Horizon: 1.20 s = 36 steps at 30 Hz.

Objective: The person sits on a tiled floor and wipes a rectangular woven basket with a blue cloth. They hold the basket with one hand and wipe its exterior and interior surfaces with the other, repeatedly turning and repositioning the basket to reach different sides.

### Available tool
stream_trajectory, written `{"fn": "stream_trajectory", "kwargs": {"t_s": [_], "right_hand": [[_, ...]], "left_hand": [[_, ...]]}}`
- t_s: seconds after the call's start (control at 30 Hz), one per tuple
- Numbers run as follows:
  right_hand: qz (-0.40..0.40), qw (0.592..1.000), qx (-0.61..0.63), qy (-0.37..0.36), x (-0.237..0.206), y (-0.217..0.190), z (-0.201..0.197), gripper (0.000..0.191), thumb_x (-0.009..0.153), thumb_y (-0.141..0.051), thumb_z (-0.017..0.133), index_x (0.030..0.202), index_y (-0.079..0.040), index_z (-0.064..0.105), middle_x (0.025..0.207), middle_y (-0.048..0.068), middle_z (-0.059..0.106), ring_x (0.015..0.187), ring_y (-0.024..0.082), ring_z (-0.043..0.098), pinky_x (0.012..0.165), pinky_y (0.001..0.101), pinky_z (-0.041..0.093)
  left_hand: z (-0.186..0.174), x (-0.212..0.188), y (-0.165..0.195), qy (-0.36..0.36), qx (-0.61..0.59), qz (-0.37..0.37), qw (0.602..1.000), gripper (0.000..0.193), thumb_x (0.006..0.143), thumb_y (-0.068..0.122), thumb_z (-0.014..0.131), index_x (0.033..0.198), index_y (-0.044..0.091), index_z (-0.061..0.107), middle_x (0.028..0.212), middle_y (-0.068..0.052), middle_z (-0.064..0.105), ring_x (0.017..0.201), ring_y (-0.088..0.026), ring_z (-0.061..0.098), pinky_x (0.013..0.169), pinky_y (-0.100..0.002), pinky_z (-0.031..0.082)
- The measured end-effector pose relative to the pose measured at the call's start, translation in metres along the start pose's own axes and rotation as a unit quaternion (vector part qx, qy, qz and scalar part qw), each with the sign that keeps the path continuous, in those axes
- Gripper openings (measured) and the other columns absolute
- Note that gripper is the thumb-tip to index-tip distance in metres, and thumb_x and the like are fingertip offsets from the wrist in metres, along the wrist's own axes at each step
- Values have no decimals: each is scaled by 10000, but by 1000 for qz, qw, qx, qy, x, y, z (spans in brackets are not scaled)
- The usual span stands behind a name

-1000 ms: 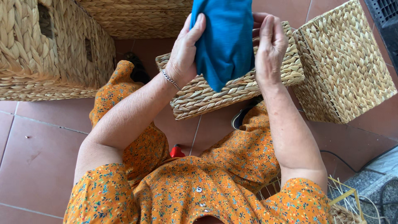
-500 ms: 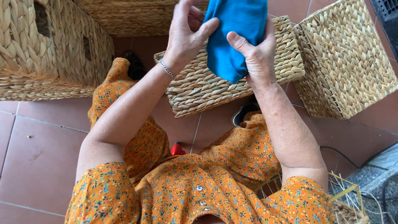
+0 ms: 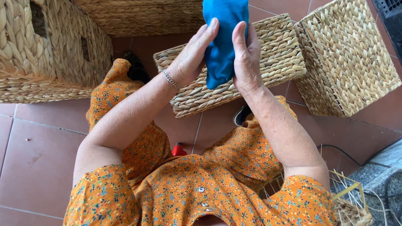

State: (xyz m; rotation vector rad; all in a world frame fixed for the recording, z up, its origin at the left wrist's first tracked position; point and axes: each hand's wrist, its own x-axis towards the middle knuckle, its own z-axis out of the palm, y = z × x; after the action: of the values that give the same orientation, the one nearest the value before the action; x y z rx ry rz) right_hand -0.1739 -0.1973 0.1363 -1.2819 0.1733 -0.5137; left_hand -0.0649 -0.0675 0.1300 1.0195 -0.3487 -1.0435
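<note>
Head view: left hand [image 3: 193, 56] and right hand [image 3: 247, 62] flat, palms facing, pressing blue cloth [image 3: 222, 39] between them. Cloth hangs above the flat woven basket [image 3: 276, 58] on the tile floor [image 3: 37, 167]. Taller baskets at left [image 3: 50, 54] and right [image 3: 347, 58] edges.

Hands closed flat together, sandwiching blue cloth [image 3: 220, 46].

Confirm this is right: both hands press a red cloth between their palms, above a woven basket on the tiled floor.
Not quite: the cloth is blue, not red. The head view shows the left hand and right hand pressing it between their palms, above a woven basket on the tiled floor.
</note>
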Motion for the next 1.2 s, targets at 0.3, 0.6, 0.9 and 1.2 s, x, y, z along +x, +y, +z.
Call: {"fn": "stream_trajectory", "kwargs": {"t_s": [0.3, 0.6, 0.9, 1.2], "right_hand": [[89, 993, 74, -28, 9, -5, 8, 594, 1121, -499, 386, 1589, -137, 345, 1529, 81, 525, 1410, 171, 542, 1222, 374, 465], [121, 989, -50, -64, 7, -14, -58, 540, 1091, -301, 720, 1547, -60, 560, 1379, 144, 682, 1219, 219, 667, 1062, 368, 608], [-60, 677, -721, 133, -11, 26, -210, 572, 919, -196, 868, 1401, -109, 572, 1282, 151, 593, 1167, 332, 573, 895, 464, 533], [-167, 795, -546, -204, -89, 52, 14, 313, 959, -82, 596, 1268, -123, 562, 1084, 92, 561, 1005, 313, 586, 794, 424, 543]], "left_hand": [[0, 3, -19, -6, 2, 101, 995, 681, 1072, 556, 436, 1598, 158, 267, 1613, -116, 434, 1490, -258, 449, 1247, -434, 393], [-61, -2, -13, -28, 601, 177, 779, 543, 1083, 475, 352, 1434, 146, 603, 1615, -167, 364, 1472, -337, 305, 1142, -531, 113], [-165, -46, -75, 283, 528, 246, 762, 320, 1113, 268, 598, 1346, 48, 605, 1395, -177, 610, 1296, -319, 520, 1110, -420, 423], [-166, -41, -136, 298, 308, 186, 884, 289, 1151, 236, 518, 1409, 107, 526, 977, 6, 507, 879, -89, 478, 792, -276, 473]]}}
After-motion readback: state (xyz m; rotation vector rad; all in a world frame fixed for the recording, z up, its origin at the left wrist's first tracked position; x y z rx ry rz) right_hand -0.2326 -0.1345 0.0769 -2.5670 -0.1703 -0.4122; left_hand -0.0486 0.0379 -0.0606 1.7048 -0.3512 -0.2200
